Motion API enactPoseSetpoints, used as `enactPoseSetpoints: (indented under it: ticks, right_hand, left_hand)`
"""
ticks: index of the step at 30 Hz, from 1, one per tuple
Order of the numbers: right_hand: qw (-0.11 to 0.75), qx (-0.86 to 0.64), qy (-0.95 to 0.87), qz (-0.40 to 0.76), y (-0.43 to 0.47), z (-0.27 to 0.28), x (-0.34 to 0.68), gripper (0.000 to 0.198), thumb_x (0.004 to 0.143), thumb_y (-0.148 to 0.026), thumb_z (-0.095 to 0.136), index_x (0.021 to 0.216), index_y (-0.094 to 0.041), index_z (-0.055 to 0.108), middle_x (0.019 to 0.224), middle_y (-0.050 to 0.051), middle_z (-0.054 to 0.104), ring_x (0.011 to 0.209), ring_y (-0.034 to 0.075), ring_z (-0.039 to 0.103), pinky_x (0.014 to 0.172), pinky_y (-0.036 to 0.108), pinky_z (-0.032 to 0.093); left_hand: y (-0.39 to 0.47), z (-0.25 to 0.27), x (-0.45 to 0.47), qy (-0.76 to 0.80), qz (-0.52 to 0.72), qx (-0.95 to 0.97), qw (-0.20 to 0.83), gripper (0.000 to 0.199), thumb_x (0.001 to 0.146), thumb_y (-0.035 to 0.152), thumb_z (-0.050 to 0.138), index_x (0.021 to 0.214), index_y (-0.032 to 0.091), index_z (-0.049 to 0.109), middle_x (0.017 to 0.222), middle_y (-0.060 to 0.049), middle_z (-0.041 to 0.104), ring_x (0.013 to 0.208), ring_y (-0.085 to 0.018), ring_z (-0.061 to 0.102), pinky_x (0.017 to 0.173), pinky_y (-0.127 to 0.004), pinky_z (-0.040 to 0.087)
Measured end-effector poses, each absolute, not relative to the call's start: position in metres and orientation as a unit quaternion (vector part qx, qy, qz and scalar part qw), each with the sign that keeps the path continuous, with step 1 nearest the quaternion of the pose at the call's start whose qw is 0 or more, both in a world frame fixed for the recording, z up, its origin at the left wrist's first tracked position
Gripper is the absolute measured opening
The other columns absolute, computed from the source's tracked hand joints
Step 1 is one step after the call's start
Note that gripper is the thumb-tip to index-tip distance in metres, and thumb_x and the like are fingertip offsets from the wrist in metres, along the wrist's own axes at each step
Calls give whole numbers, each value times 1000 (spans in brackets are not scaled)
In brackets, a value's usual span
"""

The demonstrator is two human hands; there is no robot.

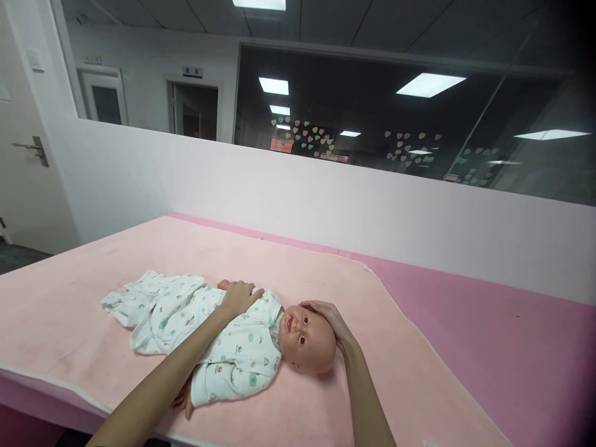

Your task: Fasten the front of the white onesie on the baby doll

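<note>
A baby doll in a white patterned romper lies on its back on a light pink blanket, head to the right. My left hand rests flat on the doll's chest, fingers spread over the romper. Cupped against the top of the doll's head is my right hand. Neither hand grips anything; both just lie on the doll.
The blanket covers a darker pink table top that runs off to the right. A white low wall with a dark window above stands behind the table. At far left is a door.
</note>
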State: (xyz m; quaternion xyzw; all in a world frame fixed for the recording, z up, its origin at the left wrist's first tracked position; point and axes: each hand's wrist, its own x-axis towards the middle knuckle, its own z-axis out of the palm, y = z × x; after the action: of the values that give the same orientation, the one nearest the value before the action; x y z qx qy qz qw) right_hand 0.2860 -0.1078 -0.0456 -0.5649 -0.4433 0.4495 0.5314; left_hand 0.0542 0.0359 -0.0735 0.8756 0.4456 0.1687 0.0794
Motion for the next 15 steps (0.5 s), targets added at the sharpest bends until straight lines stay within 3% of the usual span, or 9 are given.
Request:
enactPoseSetpoints:
  ticks: [3, 9, 11, 15]
  right_hand:
    - [575, -564, -416, 422, -101, -53, 291, 41, 64, -45, 69, 95, -19, 69, 118, 9, 63, 118, 24, 53, 106, 39, 38]
    - [616, -565, -387, 388, -94, -62, 300, 75, 58, -51, 73, 124, -25, 49, 146, 8, 36, 137, 21, 32, 113, 38, 30]
    - [595, -564, -395, 415, -98, -58, 297, 74, 61, -51, 70, 127, -26, 47, 140, 8, 45, 133, 21, 38, 112, 38, 31]
    - [535, -560, -412, 480, -107, -46, 288, 57, 69, -47, 65, 116, -18, 56, 109, 11, 68, 110, 27, 59, 103, 43, 41]
  left_hand:
    - [35, -71, 55, 446, 164, 876, 78, 59, 89, 56, 24, 90, 14, 66, 90, -13, 65, 95, -27, 58, 89, -41, 38]
    - [31, -69, 54, 444, 162, 878, 77, 59, 90, 54, 24, 88, 13, 66, 89, -12, 65, 93, -27, 58, 88, -41, 38]
    - [32, -70, 53, 445, 165, 877, 74, 60, 90, 55, 23, 87, 13, 66, 88, -12, 65, 92, -27, 58, 87, -41, 38]
    - [35, -73, 54, 444, 170, 876, 79, 59, 89, 56, 25, 88, 13, 66, 88, -13, 64, 93, -27, 58, 88, -41, 38]
